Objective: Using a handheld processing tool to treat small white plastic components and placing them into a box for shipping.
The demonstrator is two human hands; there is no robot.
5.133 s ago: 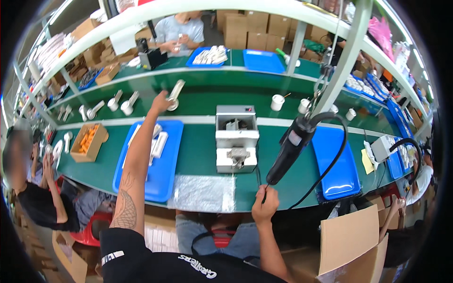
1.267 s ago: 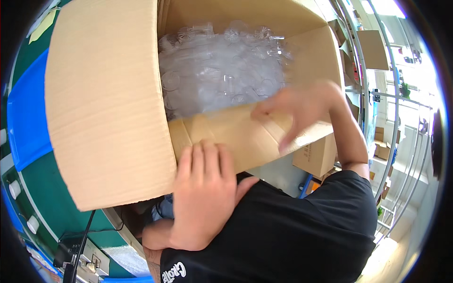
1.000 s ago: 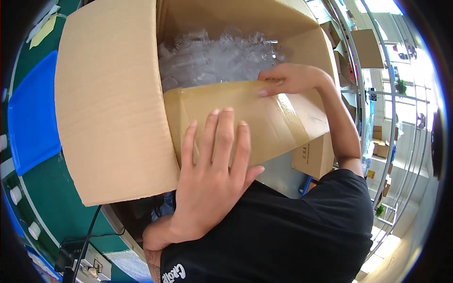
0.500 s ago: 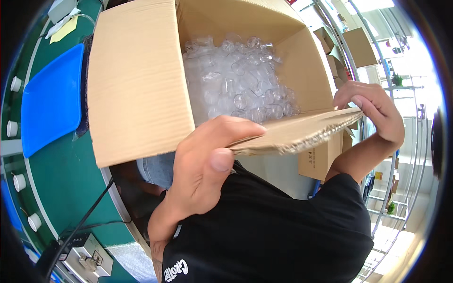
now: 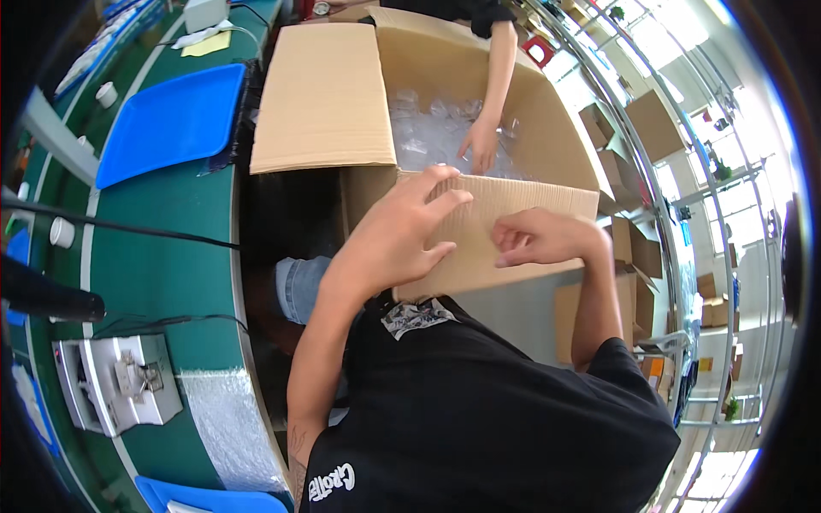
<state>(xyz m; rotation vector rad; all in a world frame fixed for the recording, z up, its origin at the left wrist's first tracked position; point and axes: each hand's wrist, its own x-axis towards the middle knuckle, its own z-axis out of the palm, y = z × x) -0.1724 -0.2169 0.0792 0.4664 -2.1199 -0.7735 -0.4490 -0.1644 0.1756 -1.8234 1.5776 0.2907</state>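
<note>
The big cardboard box (image 5: 325,94) sits open just right of the green bench (image 5: 162,248), clear bagged parts (image 5: 428,137) in its far half. Half a second ago the near flap (image 5: 505,231) was held edge-up; now it lies flatter toward the person. The left hand (image 5: 398,231) spreads open against it, fingers splayed, while the right hand (image 5: 534,239) curls loosely on its face. A co-worker's hand (image 5: 481,145) has come down among the bags, so the box is being unpacked
</note>
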